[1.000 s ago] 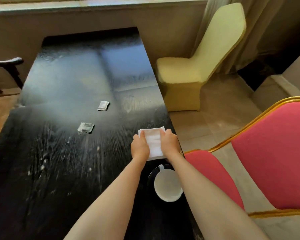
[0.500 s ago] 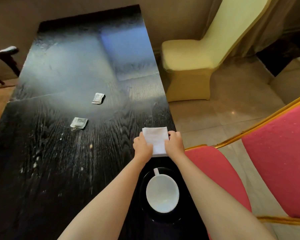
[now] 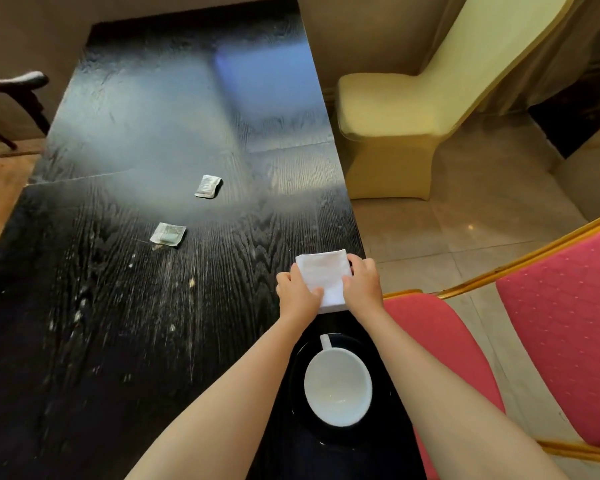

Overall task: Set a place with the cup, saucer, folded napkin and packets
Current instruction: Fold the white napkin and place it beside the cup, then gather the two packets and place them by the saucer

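Note:
A white folded napkin [image 3: 326,277] lies flat near the right edge of the black wooden table [image 3: 118,323]. My left hand [image 3: 297,296] presses on its left side and my right hand [image 3: 362,289] grips its right side. Just nearer to me, between my forearms, a white cup [image 3: 338,388] stands on a black saucer [image 3: 300,389] with its handle pointing away from me. Two small packets lie apart further left on the table: one [image 3: 168,233] nearer, the other [image 3: 208,186] further back.
A red chair with gold trim [image 3: 568,323] stands close on my right, its seat against the table edge. A pale yellow covered chair [image 3: 395,116] stands further back on the right. A dark chair arm [image 3: 14,83] shows at the far left. The floor is beige tile.
The view has tilted down, so cup and saucer now show fully. Both hands have stayed on the napkin, which looks squarer and flatter than one second ago.

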Demonstrator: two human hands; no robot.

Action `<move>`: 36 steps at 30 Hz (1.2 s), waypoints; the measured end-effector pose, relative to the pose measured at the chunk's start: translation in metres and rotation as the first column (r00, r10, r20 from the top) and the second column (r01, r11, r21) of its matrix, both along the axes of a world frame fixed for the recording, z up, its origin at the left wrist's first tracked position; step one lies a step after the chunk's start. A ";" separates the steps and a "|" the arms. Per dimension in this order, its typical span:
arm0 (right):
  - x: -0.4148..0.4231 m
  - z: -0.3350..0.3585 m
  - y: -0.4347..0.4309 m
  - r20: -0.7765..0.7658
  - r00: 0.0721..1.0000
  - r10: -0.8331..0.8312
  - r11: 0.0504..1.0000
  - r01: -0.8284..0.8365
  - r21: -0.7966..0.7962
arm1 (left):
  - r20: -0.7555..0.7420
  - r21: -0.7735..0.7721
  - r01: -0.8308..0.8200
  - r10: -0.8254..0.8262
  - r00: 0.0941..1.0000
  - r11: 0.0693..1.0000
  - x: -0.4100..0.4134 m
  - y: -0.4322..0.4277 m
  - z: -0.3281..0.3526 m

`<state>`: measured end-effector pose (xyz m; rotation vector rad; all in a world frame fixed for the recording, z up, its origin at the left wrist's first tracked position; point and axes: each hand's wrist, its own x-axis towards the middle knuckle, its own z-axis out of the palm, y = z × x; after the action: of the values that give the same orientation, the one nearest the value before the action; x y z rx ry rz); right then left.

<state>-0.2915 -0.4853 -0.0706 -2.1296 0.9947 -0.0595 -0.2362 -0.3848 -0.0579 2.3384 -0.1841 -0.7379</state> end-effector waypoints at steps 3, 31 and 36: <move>0.002 0.001 -0.001 0.016 1.000 -0.003 1.000 0.003 -0.007 | 0.012 -0.033 0.013 -0.012 1.000 0.999 0.004 0.001 -0.001; 0.245 -0.016 0.189 -0.150 0.861 0.486 0.771 -0.503 -0.389 | 0.451 0.472 -0.018 -0.224 0.864 0.881 0.187 0.277 -0.069; 0.270 -0.028 0.209 -0.002 0.932 0.362 0.872 -0.339 -0.354 | 0.536 0.469 -0.061 -0.229 0.812 0.881 0.185 0.278 -0.079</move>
<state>-0.0217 -0.2760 -0.0987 -2.5885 0.5729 -0.1329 -0.0511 -0.1063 -0.1367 2.9918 -0.4218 -0.0642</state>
